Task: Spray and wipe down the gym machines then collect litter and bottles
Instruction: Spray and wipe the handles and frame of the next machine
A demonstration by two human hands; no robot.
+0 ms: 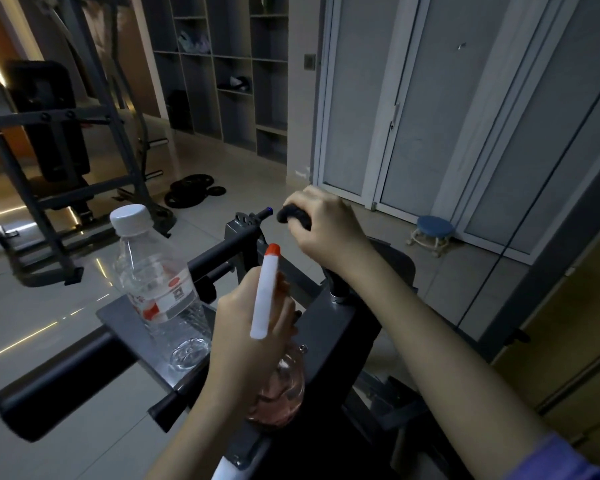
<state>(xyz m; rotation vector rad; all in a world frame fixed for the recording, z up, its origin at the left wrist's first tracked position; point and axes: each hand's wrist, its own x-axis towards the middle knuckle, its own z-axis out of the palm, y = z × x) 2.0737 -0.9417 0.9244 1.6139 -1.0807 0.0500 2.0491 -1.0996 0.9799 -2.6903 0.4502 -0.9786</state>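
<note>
My left hand (246, 327) grips a spray bottle (279, 386) with a clear pinkish body and a white head tipped orange (265, 289), held low in the middle over the grey gym machine (329, 327). My right hand (323, 223) is curled round a dark wad, apparently a cloth (293, 216), at the top of the machine's handle, next to a black knob with a blue tip (265, 213). A clear plastic water bottle (156, 282) with a white cap stands upright on the machine's flat metal plate (118, 315), left of my left hand.
A black padded roller (59, 379) juts out lower left. A dark weight bench and frame (52, 140) stand at the left, with black weight plates (194, 188) on the tiled floor. Grey shelves (232, 71) are at the back, a small blue stool (433, 233) by the doors.
</note>
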